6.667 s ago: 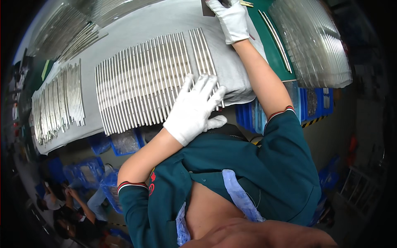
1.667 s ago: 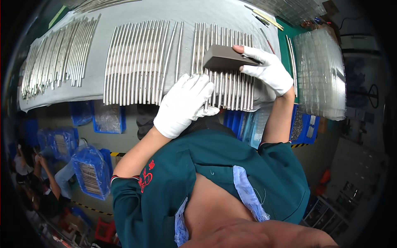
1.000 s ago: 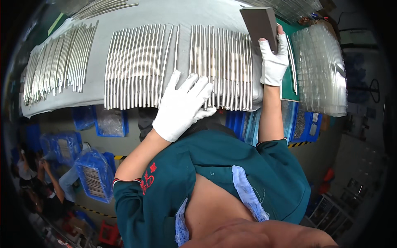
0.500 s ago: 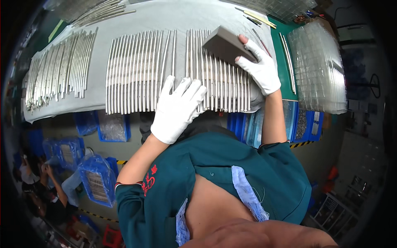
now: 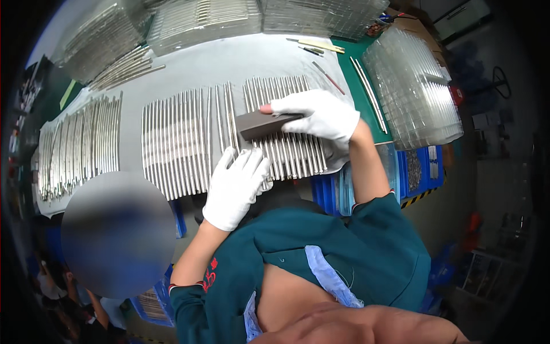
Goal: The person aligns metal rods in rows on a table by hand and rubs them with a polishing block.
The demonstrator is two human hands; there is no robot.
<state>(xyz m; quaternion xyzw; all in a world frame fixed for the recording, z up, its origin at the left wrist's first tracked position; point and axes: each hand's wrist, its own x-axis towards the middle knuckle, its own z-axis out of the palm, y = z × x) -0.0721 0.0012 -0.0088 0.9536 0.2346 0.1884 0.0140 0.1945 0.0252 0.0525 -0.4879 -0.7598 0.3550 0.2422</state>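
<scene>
My right hand (image 5: 321, 114), in a white glove with bare fingertips, grips a dark grey-brown rectangular block (image 5: 258, 125). The block lies across the right-hand group of thin metal rods (image 5: 292, 157), toward their left side. My left hand (image 5: 235, 189), gloved in white, rests at the near ends of the rods, fingers apart and stretched over them. What lies under its palm is hidden. A few rods (image 5: 220, 123) lie slightly apart between that group and a neat row of rods (image 5: 175, 143) to the left. All sit on a pale cloth (image 5: 197, 63).
More rods (image 5: 80, 143) are spread at the far left. Clear plastic trays (image 5: 206, 23) are stacked along the back, and another stack (image 5: 409, 92) stands at right. Two rods (image 5: 369, 94) lie on a green mat, near a thin tool (image 5: 329, 77). Blue bins (image 5: 415, 172) stand below the table.
My right hand has swung the block leftward and nearer across the right-hand rods. My left hand stays at the near ends. The whole view has shifted and tilted.
</scene>
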